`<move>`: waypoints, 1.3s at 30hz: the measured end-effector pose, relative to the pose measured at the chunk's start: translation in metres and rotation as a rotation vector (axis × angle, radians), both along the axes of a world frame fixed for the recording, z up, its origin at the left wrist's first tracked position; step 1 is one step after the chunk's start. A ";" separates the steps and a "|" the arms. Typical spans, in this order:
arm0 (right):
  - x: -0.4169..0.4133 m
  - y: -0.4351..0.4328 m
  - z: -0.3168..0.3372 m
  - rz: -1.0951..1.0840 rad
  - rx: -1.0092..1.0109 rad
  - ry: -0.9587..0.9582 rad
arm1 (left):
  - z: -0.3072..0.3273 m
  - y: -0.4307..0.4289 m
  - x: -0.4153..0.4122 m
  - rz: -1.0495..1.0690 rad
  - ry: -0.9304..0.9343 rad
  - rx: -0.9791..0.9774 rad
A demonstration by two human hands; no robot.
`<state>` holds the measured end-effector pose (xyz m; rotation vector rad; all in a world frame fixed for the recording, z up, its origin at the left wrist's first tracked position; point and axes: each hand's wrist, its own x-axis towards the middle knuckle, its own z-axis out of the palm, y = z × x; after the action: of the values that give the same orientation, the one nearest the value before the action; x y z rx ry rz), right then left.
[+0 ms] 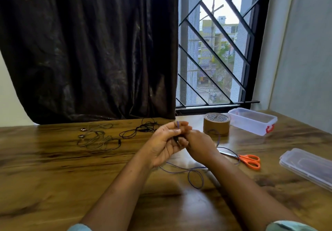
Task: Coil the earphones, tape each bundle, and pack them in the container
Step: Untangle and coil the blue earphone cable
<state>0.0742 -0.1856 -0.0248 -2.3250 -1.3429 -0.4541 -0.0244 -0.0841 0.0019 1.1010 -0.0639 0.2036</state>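
The purple earphone cable (188, 176) is held between both my hands above the bench (53, 167). My left hand (166, 145) curls round one end, thumb on top, and my right hand (199, 142) grips it close beside, with the slack looping on the wood below. Black earphones (142, 130) and grey earphones (97, 140) lie to the left, and the tape roll (216, 125), open container (251, 121), scissors (248, 159) and lid (307, 167) to the right.
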 end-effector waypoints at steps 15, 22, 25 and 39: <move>-0.018 0.005 0.014 0.311 0.070 -0.026 | -0.013 0.029 0.015 0.722 0.070 0.592; 0.007 -0.020 0.026 0.149 0.273 -0.350 | -0.009 0.003 0.002 0.277 0.202 0.736; 0.011 -0.025 0.028 0.102 0.406 -0.374 | 0.001 -0.002 0.001 0.169 0.201 0.588; 0.002 0.009 -0.007 0.211 -0.014 0.094 | 0.015 0.010 -0.003 0.251 -0.106 -0.130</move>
<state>0.0766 -0.1767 -0.0321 -2.1567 -1.5281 -0.2668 -0.0273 -0.0743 0.0165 0.9667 -0.0066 0.4853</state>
